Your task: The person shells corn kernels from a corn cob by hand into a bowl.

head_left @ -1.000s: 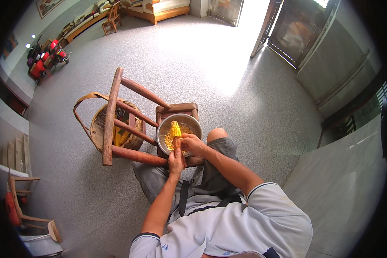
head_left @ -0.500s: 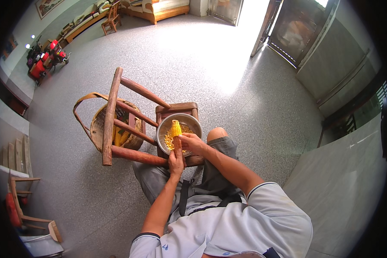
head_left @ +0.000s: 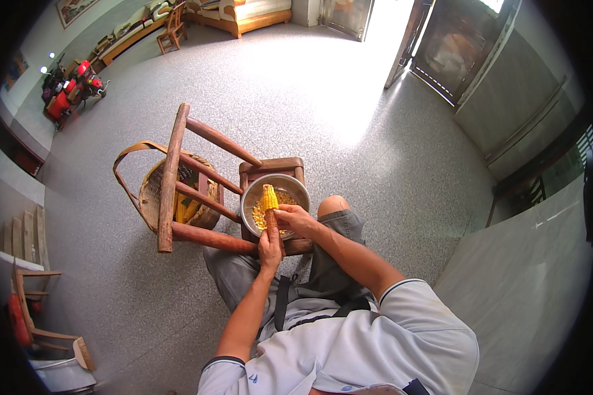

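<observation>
One corn cob (head_left: 270,199) | yellow-kernelled top, bare reddish-brown below | left hand (head_left: 269,251), right hand (head_left: 296,220) gripping it

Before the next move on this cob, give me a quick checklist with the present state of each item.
1. Left hand gripping the corn cob by its bare lower part: ok.
2. Right hand at the cob, near the edge of the remaining kernels: ok.
3. Cob's kernel-bearing end above the metal bowl: ok.
4. Bowl on the wooden chair's seat: ok.
5. Cob fully stripped: not ok; yellow kernels cover its upper end.
6. Cob's underside: cannot tell; hidden.
</observation>
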The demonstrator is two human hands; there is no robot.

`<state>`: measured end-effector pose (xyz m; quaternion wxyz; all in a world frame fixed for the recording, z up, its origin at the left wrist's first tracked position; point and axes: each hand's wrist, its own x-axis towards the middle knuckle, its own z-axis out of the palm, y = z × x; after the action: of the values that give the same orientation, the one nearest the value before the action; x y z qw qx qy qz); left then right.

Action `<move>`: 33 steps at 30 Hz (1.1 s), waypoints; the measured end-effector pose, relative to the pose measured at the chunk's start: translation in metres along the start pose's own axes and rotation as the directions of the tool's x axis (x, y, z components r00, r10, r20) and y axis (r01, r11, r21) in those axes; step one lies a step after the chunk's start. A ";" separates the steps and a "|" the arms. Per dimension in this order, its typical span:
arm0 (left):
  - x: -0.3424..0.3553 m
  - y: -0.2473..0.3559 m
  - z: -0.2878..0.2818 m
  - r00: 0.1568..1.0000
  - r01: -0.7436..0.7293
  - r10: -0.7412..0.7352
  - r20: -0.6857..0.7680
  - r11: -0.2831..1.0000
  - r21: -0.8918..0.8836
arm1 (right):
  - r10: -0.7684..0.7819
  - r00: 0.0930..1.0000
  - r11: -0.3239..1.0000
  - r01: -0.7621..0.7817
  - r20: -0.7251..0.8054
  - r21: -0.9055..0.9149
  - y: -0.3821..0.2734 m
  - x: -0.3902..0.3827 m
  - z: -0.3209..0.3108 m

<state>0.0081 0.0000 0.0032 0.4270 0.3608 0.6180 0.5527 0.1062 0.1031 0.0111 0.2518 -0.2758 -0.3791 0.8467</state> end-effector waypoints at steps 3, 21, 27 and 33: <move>-0.001 0.002 0.000 1.000 -0.005 0.005 0.019 0.999 -0.032 | 0.003 1.000 1.000 -0.003 -0.005 -0.019 0.002 0.001 -0.002; -0.001 0.006 -0.007 0.945 0.320 -0.231 0.232 0.797 -0.512 | 0.073 0.989 0.997 -0.069 -0.128 0.037 -0.002 -0.002 0.002; 0.002 0.009 -0.013 0.823 0.557 -0.217 0.526 0.494 -0.668 | 0.063 0.996 0.997 -0.060 -0.058 0.040 -0.004 -0.004 0.003; 0.000 0.008 -0.008 0.835 0.540 -0.263 0.484 0.566 -0.623 | -0.023 0.998 0.998 0.020 -0.054 -0.060 -0.006 -0.006 0.004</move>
<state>0.0004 -0.0022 0.0115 0.7502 0.0924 0.3234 0.5693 0.1088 0.1010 0.0201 0.2627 -0.3021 -0.4000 0.8245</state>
